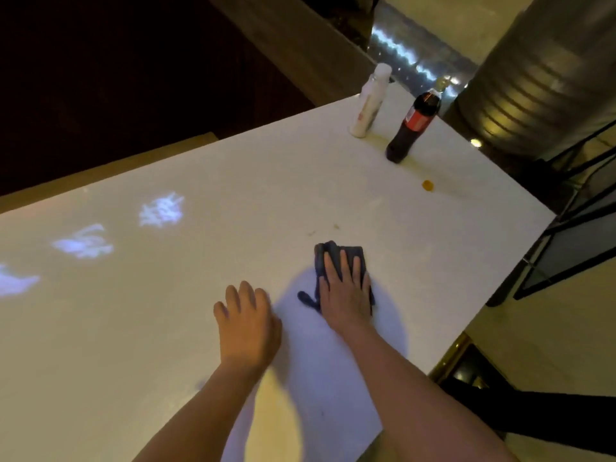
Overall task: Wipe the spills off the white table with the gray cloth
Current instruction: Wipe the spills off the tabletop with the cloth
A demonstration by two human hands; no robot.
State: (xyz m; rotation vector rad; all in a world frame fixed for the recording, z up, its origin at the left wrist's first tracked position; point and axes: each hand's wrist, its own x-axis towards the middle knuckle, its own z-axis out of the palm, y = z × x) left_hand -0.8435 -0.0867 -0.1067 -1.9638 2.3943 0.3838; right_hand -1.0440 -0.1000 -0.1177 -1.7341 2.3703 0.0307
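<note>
Dim indoor lighting falls on a broad white table (166,295) that fills most of the view. A folded dark gray cloth (346,258) lies flat near the table's right edge, pinned under the right hand (346,291), whose fingers are spread flat on top of it. It looks soft, light and limp, so a flat palm pressing down should steer it best. The left hand (246,321) rests open and empty just beside it. Beyond lie faint smears, then a small orange spill (427,185), a dark cola bottle (412,126) and a white plastic bottle (369,101).
</note>
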